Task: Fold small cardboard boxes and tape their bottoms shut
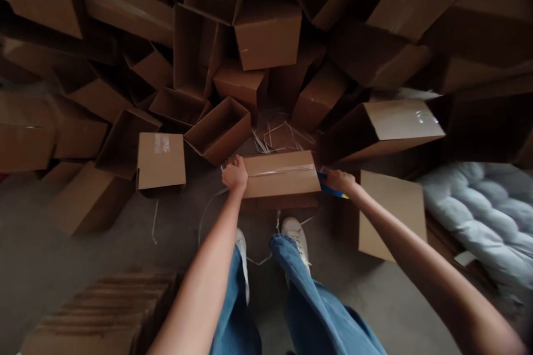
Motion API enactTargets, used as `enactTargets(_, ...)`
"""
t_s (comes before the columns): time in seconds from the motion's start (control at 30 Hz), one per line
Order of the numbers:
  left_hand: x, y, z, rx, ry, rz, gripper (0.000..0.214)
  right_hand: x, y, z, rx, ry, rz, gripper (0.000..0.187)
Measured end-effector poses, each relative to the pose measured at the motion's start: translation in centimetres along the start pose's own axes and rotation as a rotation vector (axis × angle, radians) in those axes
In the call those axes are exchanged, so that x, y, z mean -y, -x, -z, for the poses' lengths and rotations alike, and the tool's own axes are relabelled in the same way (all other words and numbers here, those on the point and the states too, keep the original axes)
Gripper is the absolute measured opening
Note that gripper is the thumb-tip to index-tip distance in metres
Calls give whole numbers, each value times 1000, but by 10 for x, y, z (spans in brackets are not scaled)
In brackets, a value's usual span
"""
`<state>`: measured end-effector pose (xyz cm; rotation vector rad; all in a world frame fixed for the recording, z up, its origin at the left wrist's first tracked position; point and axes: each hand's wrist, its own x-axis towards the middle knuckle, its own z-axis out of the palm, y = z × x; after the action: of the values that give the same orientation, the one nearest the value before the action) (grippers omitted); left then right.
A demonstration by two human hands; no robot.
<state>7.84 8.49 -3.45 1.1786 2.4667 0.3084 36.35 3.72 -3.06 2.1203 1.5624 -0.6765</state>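
A long cardboard box (pixel 280 177) lies across the floor just beyond my shoes, with a strip of clear tape along its top seam. My left hand (pixel 235 173) is closed at the box's left end, fingers curled over the edge. At the opposite end, my right hand (pixel 340 182) grips a blue tool (pixel 328 191) with a yellow patch, close against the box's right side. Most of that tool is hidden by the fingers, and its exact kind is unclear.
Open and closed cardboard boxes (pixel 268 36) pile up ahead. A taped box (pixel 161 161) stands left, another box (pixel 391 213) right. Grey tufted cushions (pixel 487 205) lie far right; flattened cardboard (pixel 100 310) is stacked lower left. White straps (pixel 270 136) lie loose on the floor.
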Motion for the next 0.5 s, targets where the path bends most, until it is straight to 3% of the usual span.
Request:
enactTargets(0.07,0,-1,0,5,0,-2,62,-15,11,-1,72,-7,-36,44)
enactTargets(0.13,0,-1,0,16,3,17,61,-30,31,3,28,0,-81,43)
enactTargets(0.23,0,-1,0,26,23,40,61,-57,68,-2,-238,11,-167,44)
enactTargets(0.33,0,0,0,22,44,47,61,-85,94,-30,-544,15,-318,49)
enactTargets(0.4,-1,1,2,19,50,43,61,-100,100,-56,-670,-8,-405,51)
enactTargets(0.43,-1,2,3,21,52,40,61,-106,100,-70,-669,-35,-439,52)
enactTargets(0.5,-2,4,5,28,55,43,60,-114,96,-93,-546,-126,-471,59)
